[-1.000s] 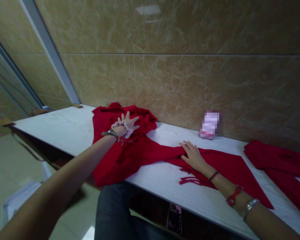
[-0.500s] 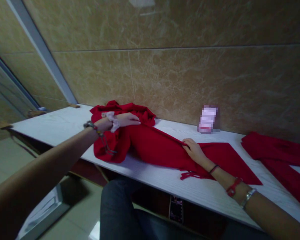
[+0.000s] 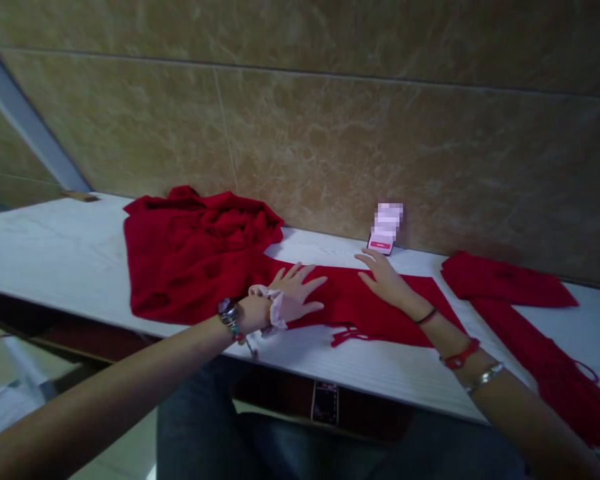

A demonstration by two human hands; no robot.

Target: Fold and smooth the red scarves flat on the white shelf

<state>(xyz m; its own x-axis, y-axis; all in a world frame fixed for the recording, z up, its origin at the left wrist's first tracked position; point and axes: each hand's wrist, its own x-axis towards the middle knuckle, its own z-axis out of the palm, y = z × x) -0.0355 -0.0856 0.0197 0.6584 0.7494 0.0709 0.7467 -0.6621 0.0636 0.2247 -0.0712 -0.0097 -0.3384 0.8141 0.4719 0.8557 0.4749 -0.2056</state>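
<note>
A long red scarf (image 3: 395, 313) lies across the white tabletop, its left part spreading into a wide, rumpled heap (image 3: 180, 260). A small tuft of red strands sticks out at its near edge. My left hand (image 3: 297, 293) rests palm down on the flat middle of the scarf, fingers spread. To the right, my right hand (image 3: 387, 283) is over the flat part near its far edge, fingers apart and holding nothing. Whether its palm touches the scarf, I cannot tell.
A second red scarf (image 3: 510, 333) with a fringed end lies folded at the right. A lit phone (image 3: 384, 230) leans against the marbled tile wall (image 3: 300, 147). Another phone (image 3: 325, 402) is below the table's front edge. A small brown block (image 3: 80, 196) sits at the back left.
Both hands have let go of the scarf's far edge and opened. My left hand has moved right, toward my right hand. The left part now lies more spread out, and the view has shifted right.
</note>
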